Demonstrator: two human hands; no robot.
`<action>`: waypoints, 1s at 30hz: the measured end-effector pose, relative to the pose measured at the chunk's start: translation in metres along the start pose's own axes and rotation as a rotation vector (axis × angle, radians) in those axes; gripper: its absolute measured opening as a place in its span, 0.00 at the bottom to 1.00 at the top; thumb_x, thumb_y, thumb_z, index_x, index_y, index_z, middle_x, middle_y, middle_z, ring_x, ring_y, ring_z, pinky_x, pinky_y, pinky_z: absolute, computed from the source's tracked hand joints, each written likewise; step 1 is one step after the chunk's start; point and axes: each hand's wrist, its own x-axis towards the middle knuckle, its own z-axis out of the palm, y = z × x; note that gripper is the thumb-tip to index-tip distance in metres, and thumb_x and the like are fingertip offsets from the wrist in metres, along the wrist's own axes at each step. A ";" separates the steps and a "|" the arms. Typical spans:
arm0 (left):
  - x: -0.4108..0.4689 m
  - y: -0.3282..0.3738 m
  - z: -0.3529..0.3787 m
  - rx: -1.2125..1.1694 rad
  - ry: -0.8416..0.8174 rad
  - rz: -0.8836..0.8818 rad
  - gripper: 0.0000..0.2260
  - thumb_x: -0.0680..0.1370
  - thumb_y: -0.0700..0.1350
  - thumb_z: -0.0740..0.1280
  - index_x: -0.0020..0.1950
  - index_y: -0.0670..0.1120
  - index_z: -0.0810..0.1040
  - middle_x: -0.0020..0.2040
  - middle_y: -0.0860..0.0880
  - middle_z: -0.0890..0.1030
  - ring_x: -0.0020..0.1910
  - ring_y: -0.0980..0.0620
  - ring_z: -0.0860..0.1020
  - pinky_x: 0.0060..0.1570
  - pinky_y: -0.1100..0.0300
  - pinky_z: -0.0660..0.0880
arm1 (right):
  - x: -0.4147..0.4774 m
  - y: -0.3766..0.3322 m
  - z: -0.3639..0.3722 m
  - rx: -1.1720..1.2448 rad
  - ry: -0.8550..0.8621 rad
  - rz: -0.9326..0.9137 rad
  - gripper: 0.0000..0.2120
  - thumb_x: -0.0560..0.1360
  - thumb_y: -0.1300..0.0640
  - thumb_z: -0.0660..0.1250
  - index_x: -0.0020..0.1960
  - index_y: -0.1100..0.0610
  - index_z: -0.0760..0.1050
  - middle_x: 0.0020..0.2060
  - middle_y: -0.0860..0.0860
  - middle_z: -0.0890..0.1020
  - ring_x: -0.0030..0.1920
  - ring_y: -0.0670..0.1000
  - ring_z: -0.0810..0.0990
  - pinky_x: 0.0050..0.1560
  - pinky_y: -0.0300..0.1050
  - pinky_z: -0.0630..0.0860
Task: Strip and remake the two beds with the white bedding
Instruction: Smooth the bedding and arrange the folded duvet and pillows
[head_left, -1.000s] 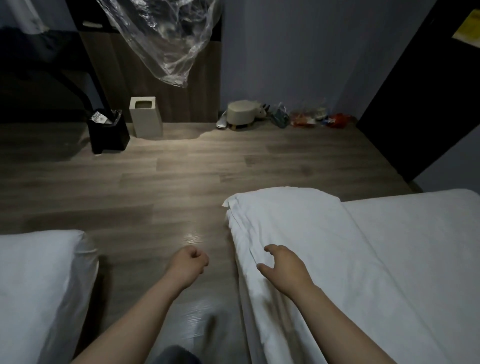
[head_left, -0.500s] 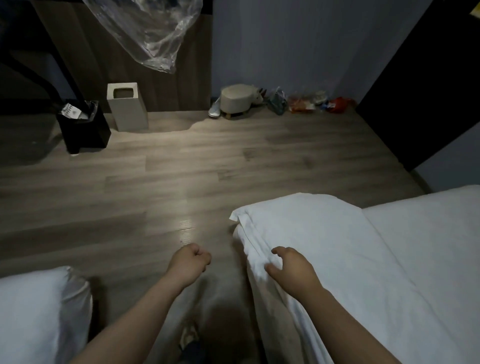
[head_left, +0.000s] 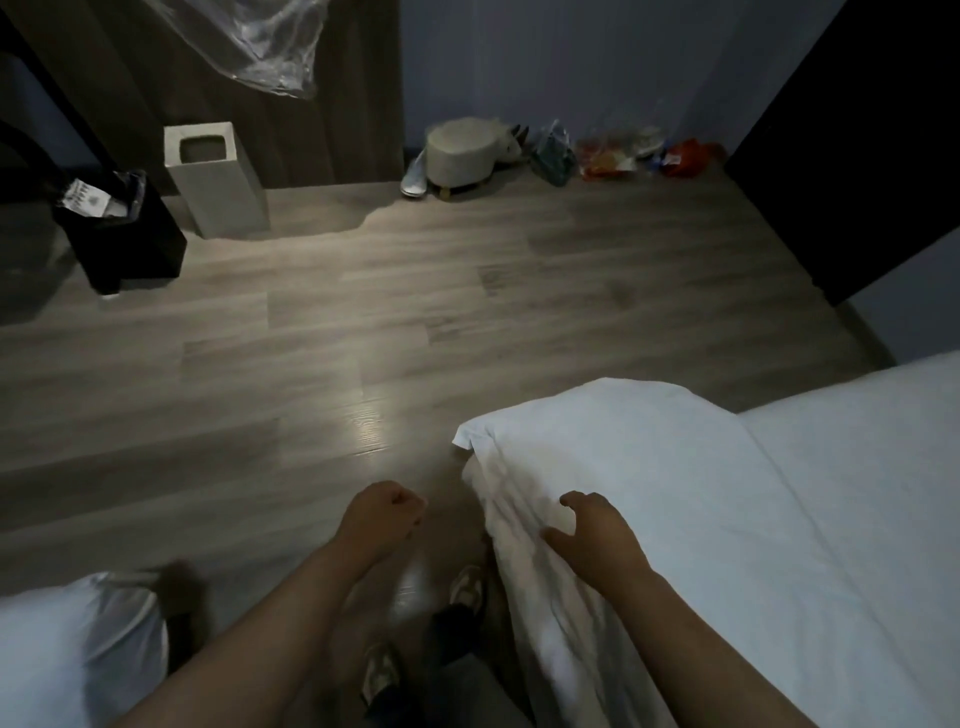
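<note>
**Between the two beds, one hand on the white fold**

At the near edge of the right-hand bed (head_left: 857, 493), the right hand (head_left: 597, 535) lies on the folded white bedding (head_left: 649, 457). Its thumb is spread and its forefinger bent, and creases run through the cloth beneath it. The other fingers are hidden, so I cannot tell whether it has any cloth pinched. The left hand (head_left: 382, 519) hangs over the floor (head_left: 415, 312) just beside the bed's edge, balled into a fist with nothing in it.

The fold lies along the bed's side, one corner jutting past the end of the mattress. Below the forearms the person's shoes (head_left: 467, 587) stand in the gap. The white corner of the left-hand bed (head_left: 67, 649) shows at the lower left, well apart.

Across the wood floor, by the far wall, a pale square bin (head_left: 215, 182) stands next to a black bin (head_left: 124, 234). Further right are a small round stool (head_left: 460, 156) and a row of coloured packets (head_left: 613, 156). Clear plastic sheeting (head_left: 260, 47) hangs above the bins.
</note>
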 end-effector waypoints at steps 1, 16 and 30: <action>0.006 0.009 0.001 0.003 -0.001 -0.009 0.11 0.70 0.51 0.66 0.34 0.44 0.78 0.43 0.39 0.84 0.44 0.42 0.82 0.42 0.57 0.72 | 0.010 0.003 -0.004 0.004 -0.004 -0.001 0.27 0.76 0.45 0.65 0.72 0.53 0.65 0.66 0.52 0.71 0.65 0.50 0.72 0.63 0.40 0.67; 0.129 0.035 0.046 0.043 -0.059 -0.215 0.11 0.78 0.41 0.64 0.36 0.42 0.77 0.35 0.43 0.79 0.36 0.47 0.77 0.36 0.60 0.69 | 0.140 0.027 0.015 -0.025 -0.213 0.037 0.25 0.77 0.42 0.63 0.71 0.50 0.66 0.63 0.49 0.75 0.63 0.50 0.73 0.61 0.43 0.70; 0.265 -0.015 0.070 0.159 -0.208 -0.327 0.13 0.78 0.45 0.63 0.39 0.37 0.78 0.43 0.35 0.81 0.40 0.44 0.78 0.40 0.58 0.71 | 0.212 0.018 0.119 -0.142 -0.030 0.136 0.24 0.72 0.43 0.69 0.59 0.60 0.73 0.53 0.57 0.77 0.53 0.57 0.77 0.51 0.48 0.74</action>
